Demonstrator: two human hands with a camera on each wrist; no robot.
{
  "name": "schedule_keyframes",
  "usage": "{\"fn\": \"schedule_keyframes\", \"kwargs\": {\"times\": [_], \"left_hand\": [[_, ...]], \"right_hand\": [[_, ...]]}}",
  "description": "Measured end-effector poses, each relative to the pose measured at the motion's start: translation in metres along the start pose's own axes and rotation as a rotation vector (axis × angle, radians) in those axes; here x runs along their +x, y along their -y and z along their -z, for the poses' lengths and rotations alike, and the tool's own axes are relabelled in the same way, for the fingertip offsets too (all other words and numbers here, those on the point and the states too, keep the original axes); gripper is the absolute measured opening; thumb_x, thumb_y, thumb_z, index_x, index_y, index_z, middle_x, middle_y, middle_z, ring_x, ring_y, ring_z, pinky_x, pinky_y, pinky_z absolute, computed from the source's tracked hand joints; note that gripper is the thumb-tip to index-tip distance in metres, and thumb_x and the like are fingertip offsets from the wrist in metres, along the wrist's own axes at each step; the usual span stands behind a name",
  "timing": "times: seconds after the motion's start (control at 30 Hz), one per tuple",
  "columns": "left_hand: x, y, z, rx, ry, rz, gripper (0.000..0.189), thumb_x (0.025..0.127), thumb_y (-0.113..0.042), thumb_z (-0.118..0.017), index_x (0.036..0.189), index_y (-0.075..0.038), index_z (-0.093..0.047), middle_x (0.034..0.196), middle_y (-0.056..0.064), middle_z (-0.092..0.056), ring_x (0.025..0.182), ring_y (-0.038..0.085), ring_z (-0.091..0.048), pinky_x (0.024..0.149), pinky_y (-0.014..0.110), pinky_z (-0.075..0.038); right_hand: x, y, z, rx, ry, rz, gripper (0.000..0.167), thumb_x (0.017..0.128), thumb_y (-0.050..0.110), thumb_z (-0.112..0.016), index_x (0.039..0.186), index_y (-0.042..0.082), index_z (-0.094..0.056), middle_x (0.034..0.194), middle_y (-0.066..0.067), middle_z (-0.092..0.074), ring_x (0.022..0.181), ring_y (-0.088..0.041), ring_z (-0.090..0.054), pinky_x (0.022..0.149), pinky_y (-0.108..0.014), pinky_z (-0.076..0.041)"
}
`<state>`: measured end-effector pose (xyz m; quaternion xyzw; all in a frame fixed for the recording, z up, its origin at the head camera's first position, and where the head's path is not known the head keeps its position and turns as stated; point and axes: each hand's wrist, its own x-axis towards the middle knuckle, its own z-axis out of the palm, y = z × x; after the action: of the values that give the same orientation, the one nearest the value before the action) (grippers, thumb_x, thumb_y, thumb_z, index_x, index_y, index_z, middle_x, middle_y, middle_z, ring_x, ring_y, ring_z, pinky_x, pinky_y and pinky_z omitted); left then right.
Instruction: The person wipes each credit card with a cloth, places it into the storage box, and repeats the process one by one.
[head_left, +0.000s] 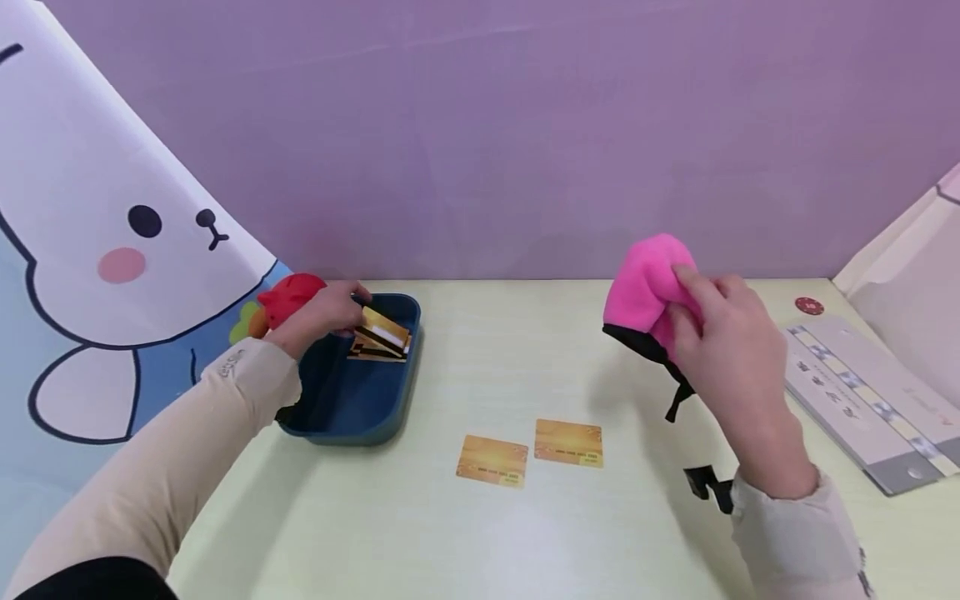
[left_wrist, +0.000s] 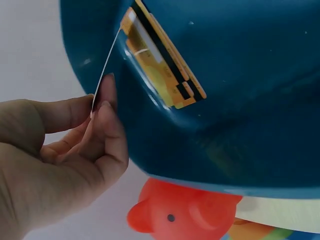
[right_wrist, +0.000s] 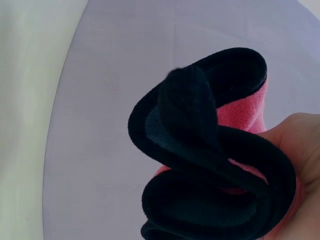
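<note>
At the blue bin (head_left: pixel 352 421) on the left, my left hand (head_left: pixel 322 317) reaches over the rim. In the left wrist view, its thumb and fingers pinch a thin card (left_wrist: pixel 106 62) seen edge-on. Gold cards (left_wrist: pixel 162 62) with black stripes lean in a corner of the bin. My right hand (head_left: pixel 727 346) holds a folded pink fleece item (head_left: pixel 647 283) above the table's right side. Its black trim (right_wrist: pixel 230 145) loops in folds in the right wrist view, and a black strap hangs below. The item's exact kind is unclear.
Two gold cards (head_left: pixel 492 461) lie flat mid-table. A red pig toy (head_left: pixel 288 298) is beside the bin's far left corner. At right are a grey flat box (head_left: pixel 862 400) and a red chip (head_left: pixel 809 306). A small black piece (head_left: pixel 701 482) shows by my right wrist.
</note>
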<state>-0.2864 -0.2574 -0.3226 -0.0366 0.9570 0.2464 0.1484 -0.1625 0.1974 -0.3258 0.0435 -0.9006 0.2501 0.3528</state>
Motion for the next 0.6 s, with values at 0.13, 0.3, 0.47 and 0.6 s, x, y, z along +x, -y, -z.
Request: {"fn": "schedule_keyframes", "kwargs": {"times": [0.13, 0.3, 0.47, 0.6], "left_hand": [[0.003, 0.007, 0.0, -0.013, 0.029, 0.056, 0.051, 0.096, -0.001, -0.054, 0.143, 0.006, -0.038, 0.128, 0.029, -0.049, 0.082, 0.027, -0.064, 0.083, 0.042, -0.06], [0.001, 0.015, 0.004, 0.019, 0.052, 0.086, 0.054, 0.095, -0.006, -0.059, 0.143, 0.005, -0.037, 0.127, 0.028, -0.051, 0.093, 0.031, -0.063, 0.082, 0.041, -0.061], [-0.014, 0.003, 0.005, 0.196, -0.044, -0.008, 0.057, 0.093, -0.014, -0.066, 0.142, 0.002, -0.043, 0.132, 0.027, -0.054, 0.108, 0.038, -0.058, 0.09, 0.047, -0.057], [-0.042, -0.036, -0.004, 0.26, -0.145, -0.196, 0.049, 0.097, -0.019, -0.062, 0.142, -0.002, -0.049, 0.132, 0.024, -0.06, 0.107, 0.036, -0.062, 0.089, 0.046, -0.056]], "right_hand": [[0.001, 0.004, -0.001, 0.005, 0.004, 0.007, 0.038, 0.095, 0.014, -0.063, 0.133, 0.011, -0.065, 0.106, -0.023, -0.063, 0.096, -0.04, -0.058, 0.064, -0.061, -0.045], [0.002, 0.005, -0.002, 0.01, 0.004, 0.016, 0.038, 0.095, 0.014, -0.063, 0.132, 0.01, -0.066, 0.105, -0.023, -0.063, 0.095, -0.04, -0.058, 0.064, -0.061, -0.045], [0.0, 0.006, -0.002, 0.011, 0.008, 0.015, 0.038, 0.095, 0.014, -0.063, 0.132, 0.01, -0.065, 0.105, -0.024, -0.063, 0.095, -0.04, -0.058, 0.064, -0.061, -0.045], [-0.001, 0.006, 0.002, 0.008, 0.005, 0.01, 0.038, 0.095, 0.014, -0.062, 0.133, 0.011, -0.065, 0.106, -0.023, -0.063, 0.095, -0.041, -0.058, 0.064, -0.062, -0.045]]}}
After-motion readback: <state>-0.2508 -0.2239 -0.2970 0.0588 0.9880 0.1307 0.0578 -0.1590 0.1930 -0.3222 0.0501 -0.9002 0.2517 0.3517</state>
